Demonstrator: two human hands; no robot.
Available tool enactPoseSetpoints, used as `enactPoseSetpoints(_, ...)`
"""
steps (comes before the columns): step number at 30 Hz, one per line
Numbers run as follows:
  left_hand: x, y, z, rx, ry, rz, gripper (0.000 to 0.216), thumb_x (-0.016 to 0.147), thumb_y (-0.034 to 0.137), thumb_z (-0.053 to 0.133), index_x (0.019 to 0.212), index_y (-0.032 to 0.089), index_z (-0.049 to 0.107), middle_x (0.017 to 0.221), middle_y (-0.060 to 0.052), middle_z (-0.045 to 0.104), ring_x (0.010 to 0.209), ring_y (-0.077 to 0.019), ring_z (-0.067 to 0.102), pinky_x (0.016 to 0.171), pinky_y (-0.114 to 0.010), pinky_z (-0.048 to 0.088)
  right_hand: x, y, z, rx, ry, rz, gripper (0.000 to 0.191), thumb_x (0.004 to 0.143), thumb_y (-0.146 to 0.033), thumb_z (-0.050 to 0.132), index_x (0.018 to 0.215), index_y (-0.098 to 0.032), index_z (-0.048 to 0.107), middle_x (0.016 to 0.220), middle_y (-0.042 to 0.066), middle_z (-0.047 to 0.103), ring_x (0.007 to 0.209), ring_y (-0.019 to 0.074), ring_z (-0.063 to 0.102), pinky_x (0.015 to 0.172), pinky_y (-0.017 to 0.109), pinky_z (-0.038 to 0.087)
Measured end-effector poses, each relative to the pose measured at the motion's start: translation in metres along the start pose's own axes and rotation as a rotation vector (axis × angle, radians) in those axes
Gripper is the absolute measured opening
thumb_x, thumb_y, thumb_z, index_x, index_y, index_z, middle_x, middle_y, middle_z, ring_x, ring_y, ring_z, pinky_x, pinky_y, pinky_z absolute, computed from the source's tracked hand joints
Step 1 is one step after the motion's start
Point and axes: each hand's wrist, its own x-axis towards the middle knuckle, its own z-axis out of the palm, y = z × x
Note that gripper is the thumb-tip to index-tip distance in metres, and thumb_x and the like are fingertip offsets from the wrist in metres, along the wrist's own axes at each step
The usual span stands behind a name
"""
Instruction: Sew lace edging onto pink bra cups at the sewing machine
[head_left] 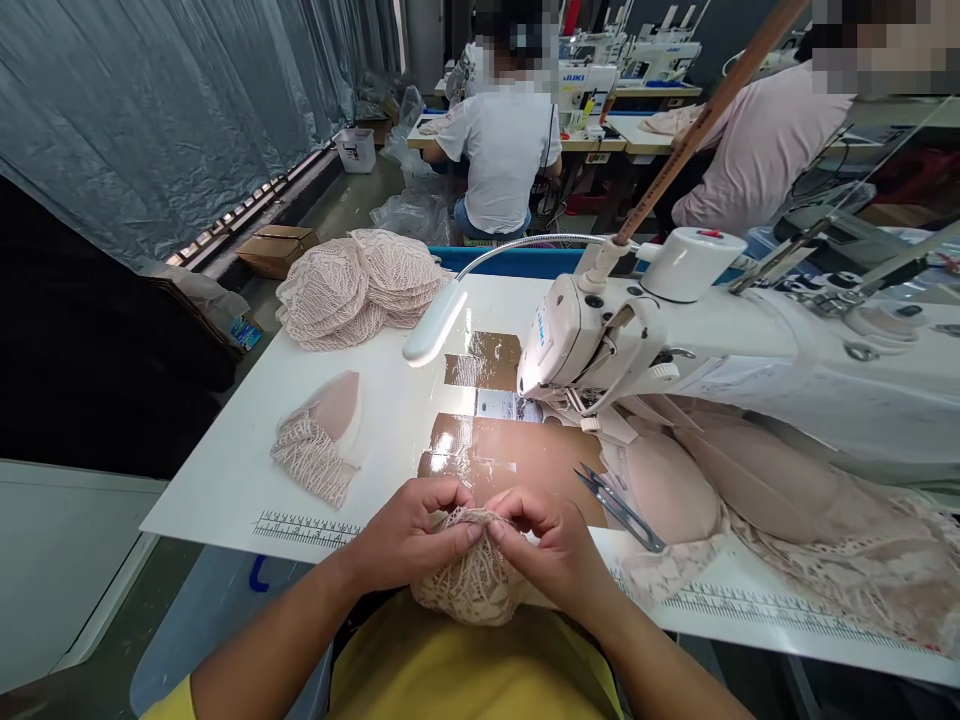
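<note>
Yellow shirt (465,670): it was nearest to the camera, at the bottom edge, between your two forearms.
Left hand (409,535): your fingers were curled almost closed, and the thumb and fingertips pinched the top edge of the lace cup (472,585).
Right hand (555,545): it was curled narrow in the same way and pinched the same edge just beside the left hand; the fingertips of both hands nearly touched.
Pose of the hands: both forearms came in from the bottom corners and met in the middle, with the backs of the hands up and the knuckles bent over the lace.
Place of the lace cup: it was between your hands, its top at the near edge of the white table (225,480), its lower part hanging in front of your shirt.
Snips (619,510): they lay on the table just right of your right hand, not touched.
Padded cups (667,485): they lay beyond the snips, under the sewing machine (750,360).
Lamp (435,325): its lit head hung over the table, left of the machine.
Left part of the table: a single cup (319,440) lay alone, and a stack of lace cups (367,285) sat at the far corner.
Behind: two persons (502,150) sat at other tables.
</note>
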Motion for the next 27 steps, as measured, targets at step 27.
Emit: enactPoseSetpoints(27, 0.024, -0.012, 0.018, -0.570, -0.079, -0.169, 0.037, 0.068, 0.042, 0.078, 0.069, 0.011, 0.057, 0.062, 0.001, 0.054, 0.055, -0.0084, 0.048, 0.054, -0.020, 0.039, 0.015, -0.007, -0.019, 0.242, -0.145, 0.233, 0.030, 0.076, -0.044, 0.064, 0.066, -0.017, 0.054, 0.057, -0.005, 0.042, 0.053, 0.0084, 0.036, 0.050, 0.021, 0.030)
